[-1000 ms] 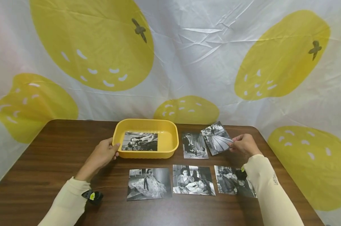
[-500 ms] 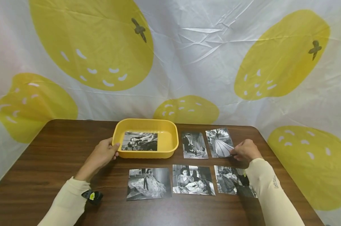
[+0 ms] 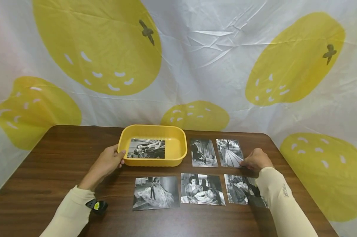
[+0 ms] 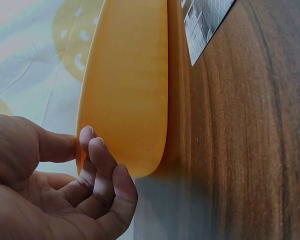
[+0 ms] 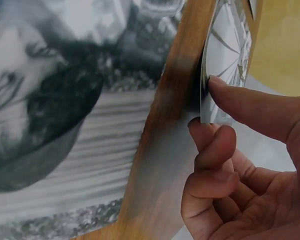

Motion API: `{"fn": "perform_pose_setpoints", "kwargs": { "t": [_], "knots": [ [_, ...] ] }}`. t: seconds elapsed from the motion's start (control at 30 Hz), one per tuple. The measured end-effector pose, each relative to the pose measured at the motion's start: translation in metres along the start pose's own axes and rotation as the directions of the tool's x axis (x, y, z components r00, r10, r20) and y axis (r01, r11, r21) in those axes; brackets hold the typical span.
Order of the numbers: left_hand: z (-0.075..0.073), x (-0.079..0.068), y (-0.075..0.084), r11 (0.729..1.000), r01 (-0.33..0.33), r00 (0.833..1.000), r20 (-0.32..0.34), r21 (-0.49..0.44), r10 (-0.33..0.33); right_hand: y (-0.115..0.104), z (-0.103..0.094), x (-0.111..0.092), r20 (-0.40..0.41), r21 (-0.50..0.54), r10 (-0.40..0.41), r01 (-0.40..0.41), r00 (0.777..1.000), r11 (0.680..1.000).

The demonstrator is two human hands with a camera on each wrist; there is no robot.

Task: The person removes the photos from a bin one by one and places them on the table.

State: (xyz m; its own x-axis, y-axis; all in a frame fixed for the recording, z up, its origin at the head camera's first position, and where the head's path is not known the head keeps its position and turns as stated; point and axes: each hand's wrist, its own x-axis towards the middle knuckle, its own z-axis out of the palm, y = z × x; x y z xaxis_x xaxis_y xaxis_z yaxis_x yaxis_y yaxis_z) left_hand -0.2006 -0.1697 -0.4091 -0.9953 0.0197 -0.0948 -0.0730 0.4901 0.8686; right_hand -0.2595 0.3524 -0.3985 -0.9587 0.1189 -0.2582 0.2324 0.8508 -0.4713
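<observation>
My left hand [image 3: 108, 159] grips the left end of a yellow plastic tray [image 3: 178, 159], thumb over the rim and fingers against the outer wall, as the left wrist view shows. Inside the tray lies a black-and-white photo [image 3: 147, 148]. At the right, my right hand [image 3: 258, 159] pinches the lower right corner of another photo [image 3: 229, 152], which pictures a wide pale skirt. In the right wrist view the thumb [image 5: 250, 107] presses on its face, with fingers behind the edge. This photo stands beside an upright photo [image 3: 203, 153] of a dark-clothed figure.
A front row of photos lies on the brown wooden table [image 3: 63, 158]: a gown photo [image 3: 156, 193], a bedside photo [image 3: 202, 189] and a third photo [image 3: 237, 189] partly under the right sleeve. Behind the table hangs a white cloth [image 3: 202, 65] with yellow fruit prints.
The pinched photo has turned from a tilted pose to nearly straight and come down level with its neighbour. My right hand moved slightly towards me. The left hand and tray stayed put.
</observation>
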Motion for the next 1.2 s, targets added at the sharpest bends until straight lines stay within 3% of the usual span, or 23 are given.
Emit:
{"fn": "perform_pose_setpoints", "kwargs": {
  "t": [0.23,0.4,0.53,0.7,0.83,1.03,1.2],
  "knots": [
    [0.000,0.003,0.000,1.000,0.006,1.000,0.002,0.010,-0.006,-0.002,-0.001,-0.003,-0.020,-0.050,0.004,-0.005,1.000,0.999],
    [0.000,0.003,0.000,1.000,0.007,1.000,0.004,0.009,-0.007,-0.008,-0.001,-0.001,-0.043,-0.040,-0.036,0.034,0.998,0.999],
    [-0.001,0.003,0.000,1.000,0.010,1.000,0.005,0.006,-0.010,-0.026,-0.001,-0.002,-0.096,-0.021,-0.108,0.107,0.989,0.994],
    [-0.001,0.003,-0.001,1.000,0.003,1.000,-0.002,0.007,-0.003,-0.065,0.000,0.001,-0.126,-0.004,-0.192,0.193,0.973,0.981],
    [0.000,0.002,-0.002,1.000,-0.002,1.000,-0.006,0.004,0.002,-0.098,0.004,0.005,-0.141,-0.010,-0.299,0.301,0.944,0.954],
    [0.001,0.002,-0.002,1.000,0.004,1.000,-0.010,-0.003,-0.004,-0.149,0.017,0.004,-0.174,0.015,-0.449,0.458,0.876,0.889],
    [0.001,0.002,-0.002,1.000,0.007,1.000,-0.019,0.003,-0.007,-0.192,0.032,-0.001,-0.154,-0.075,-0.534,0.529,0.831,0.845]
  ]
}}
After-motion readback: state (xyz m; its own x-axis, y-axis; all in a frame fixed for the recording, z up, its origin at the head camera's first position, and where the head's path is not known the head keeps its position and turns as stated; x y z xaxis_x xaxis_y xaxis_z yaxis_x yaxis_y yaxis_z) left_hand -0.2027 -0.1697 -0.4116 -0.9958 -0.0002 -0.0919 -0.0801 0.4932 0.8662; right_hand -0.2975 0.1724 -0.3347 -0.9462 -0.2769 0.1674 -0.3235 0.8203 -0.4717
